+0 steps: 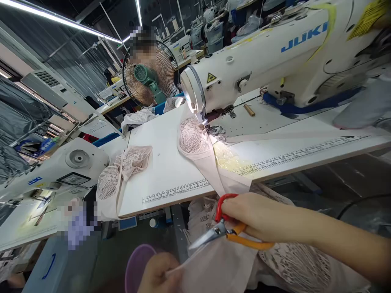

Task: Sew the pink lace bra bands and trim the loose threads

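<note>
Showing the moment at the front edge of the table (pixel 171 171): my right hand (pixel 259 217) was closed around a pair of thread snips (pixel 226 232), fingers wrapped over the red loop and the orange handle, with the metal blades pointing left and down. The blades stood only narrowly apart near their tips, just above a taut strip of pale pink fabric (pixel 214 264). My left hand (pixel 159 274), low in the view, pinched the end of that strip between thumb and fingers, its grip fully closed on the cloth. The fabric ran from my lap up over the table edge to a lace garment piece (pixel 194 138), which lay under the needle of the white sewing machine (pixel 259 61), lit by the machine's lamp. Whether the blades touched the strip could not be told. A second lace garment (pixel 122 171) hung over the left corner of the table, well apart from both hands. A purple container (pixel 137 264) sat just beside my left hand, below table level. Behind the table stood an electric fan (pixel 151 73), and another sewing machine (pixel 55 167) stood to the left.
</note>
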